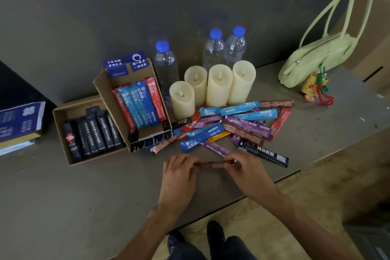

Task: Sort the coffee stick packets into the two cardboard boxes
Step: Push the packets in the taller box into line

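My left hand (179,177) and my right hand (247,171) each pinch one end of a brown stick packet (213,163), held level just above the table. Behind it lies a loose pile of coffee stick packets (236,124) in blue, purple, red, brown, orange and black. A black packet (266,154) lies right beside my right hand. The left cardboard box (61,120) holds several black packets. The tilted right cardboard box (105,84) holds red and blue packets.
Several cream pillar candles (219,84) and three water bottles (165,63) stand behind the pile. A pale green handbag (316,61) with a charm lies at the back right. A blue-covered box (19,120) sits far left. The table edge (274,181) runs diagonally by my right forearm.
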Available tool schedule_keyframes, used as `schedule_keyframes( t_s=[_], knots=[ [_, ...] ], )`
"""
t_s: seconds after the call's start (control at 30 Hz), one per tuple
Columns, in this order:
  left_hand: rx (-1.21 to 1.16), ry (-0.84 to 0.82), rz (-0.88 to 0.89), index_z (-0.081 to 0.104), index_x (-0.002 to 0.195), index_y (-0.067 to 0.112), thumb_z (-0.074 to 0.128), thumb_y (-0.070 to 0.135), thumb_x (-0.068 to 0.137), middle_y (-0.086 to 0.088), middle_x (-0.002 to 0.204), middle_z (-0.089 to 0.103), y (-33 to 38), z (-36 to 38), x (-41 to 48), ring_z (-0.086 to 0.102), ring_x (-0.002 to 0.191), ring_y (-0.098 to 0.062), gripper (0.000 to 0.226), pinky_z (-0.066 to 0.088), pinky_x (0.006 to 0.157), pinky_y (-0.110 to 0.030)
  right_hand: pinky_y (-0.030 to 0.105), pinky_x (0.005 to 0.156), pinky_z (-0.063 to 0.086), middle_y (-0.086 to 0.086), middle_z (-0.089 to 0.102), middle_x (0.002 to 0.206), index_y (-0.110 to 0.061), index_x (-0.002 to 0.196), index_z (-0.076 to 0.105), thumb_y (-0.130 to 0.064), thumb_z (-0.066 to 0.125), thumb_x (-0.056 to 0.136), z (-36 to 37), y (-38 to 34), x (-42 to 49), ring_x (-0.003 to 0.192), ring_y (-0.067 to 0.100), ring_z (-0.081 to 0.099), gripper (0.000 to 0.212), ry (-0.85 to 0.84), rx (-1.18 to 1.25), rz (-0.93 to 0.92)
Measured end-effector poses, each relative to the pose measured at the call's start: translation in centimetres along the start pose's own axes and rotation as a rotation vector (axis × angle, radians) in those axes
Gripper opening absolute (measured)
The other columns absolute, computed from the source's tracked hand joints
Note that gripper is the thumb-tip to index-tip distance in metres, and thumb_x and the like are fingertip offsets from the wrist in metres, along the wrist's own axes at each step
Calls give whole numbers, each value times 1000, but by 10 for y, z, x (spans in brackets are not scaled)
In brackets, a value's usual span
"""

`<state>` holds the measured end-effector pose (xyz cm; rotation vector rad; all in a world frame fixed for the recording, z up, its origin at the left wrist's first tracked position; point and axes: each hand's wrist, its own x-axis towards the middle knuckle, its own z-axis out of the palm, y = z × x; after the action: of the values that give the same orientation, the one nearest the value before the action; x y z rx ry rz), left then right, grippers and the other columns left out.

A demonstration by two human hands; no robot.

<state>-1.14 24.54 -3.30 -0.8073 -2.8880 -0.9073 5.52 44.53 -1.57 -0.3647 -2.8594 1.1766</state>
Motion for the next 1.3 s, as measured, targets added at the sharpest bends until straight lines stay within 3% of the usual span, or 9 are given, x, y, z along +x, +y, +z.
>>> schedule_keyframes(
  t_s=[0.13, 0.3, 0.43, 0.5, 0.63, 0.83, 0.97, 1.2, 1.3],
  knots=[
    [-486, -66, -322, 71, 85, 29, 73, 17, 86, 17, 84, 69, 5, -23, 6, 62, 82, 1, 13, 45, 74, -12, 22, 64, 53, -7, 71, 79, -21, 91, 72, -18, 64, 95, -22, -10, 5, 61, 11, 70, 10, -93, 297, 159],
    [-1026, 97, -565, 71, 99, 11, 66, 7, 90, -1, 89, 74, 12, -42, 9, 69, 80, -12, 11, 54, 67, -19, 25, 54, 43, 12, 69, 66, -17, 86, 75, -18, 61, 97, -27, -20, 11, 61, 22, 59, 17, -88, 564, 278],
    [-1113, 151, -545, 71, 99, 10, 64, 2, 90, -5, 86, 72, 12, -52, 10, 67, 75, -18, 13, 55, 70, -23, 20, 54, 46, 9, 71, 74, -6, 93, 74, -5, 63, 94, -28, -34, 13, 65, 17, 64, 11, -97, 752, 242],
    [-1097, 213, -494, 71, 99, 9, 60, -5, 91, -6, 88, 72, 13, -60, 14, 65, 79, -14, 20, 54, 74, -24, 22, 64, 52, 9, 74, 86, -6, 95, 75, 3, 70, 86, -25, -41, 16, 78, 17, 69, 14, -123, 799, 176],
    [-1345, 301, -494, 65, 112, 1, 49, -17, 89, -13, 98, 70, 12, -82, 23, 66, 94, -16, 34, 54, 84, -25, 21, 82, 54, -1, 72, 99, -22, 85, 78, -2, 85, 72, -15, -53, 22, 93, 15, 69, 24, -78, 586, -54],
    [-1523, 316, -485, 58, 127, 4, 39, -21, 88, -16, 109, 68, 12, -102, 24, 66, 104, -23, 50, 55, 94, -40, 21, 73, 56, -9, 73, 86, -15, 89, 71, -1, 78, 80, 2, -74, 23, 77, 7, 70, 18, -57, 509, -28],
    [-1449, 310, -489, 61, 116, 0, 43, -20, 89, -18, 109, 71, 13, -95, 17, 68, 103, -28, 38, 57, 86, -32, 24, 74, 58, -5, 75, 89, -15, 98, 72, 3, 74, 82, 18, -84, 27, 81, 12, 72, 24, -64, 593, 11],
    [-773, 218, -490, 71, 85, 18, 69, 6, 86, 2, 80, 74, 2, -84, 13, 70, 75, -13, 12, 56, 73, -35, 22, 75, 55, -6, 75, 87, -20, 91, 71, 1, 72, 85, 32, -102, 38, 80, 11, 72, 22, -162, 575, -65],
    [-595, 247, -484, 67, 90, 20, 69, 12, 88, 8, 81, 72, -9, -94, 36, 69, 77, -5, 8, 54, 68, -19, 21, 77, 52, -9, 73, 91, -22, 102, 69, -14, 72, 89, 41, -97, 54, 84, 4, 68, 15, -103, 437, -22]
  ],
)
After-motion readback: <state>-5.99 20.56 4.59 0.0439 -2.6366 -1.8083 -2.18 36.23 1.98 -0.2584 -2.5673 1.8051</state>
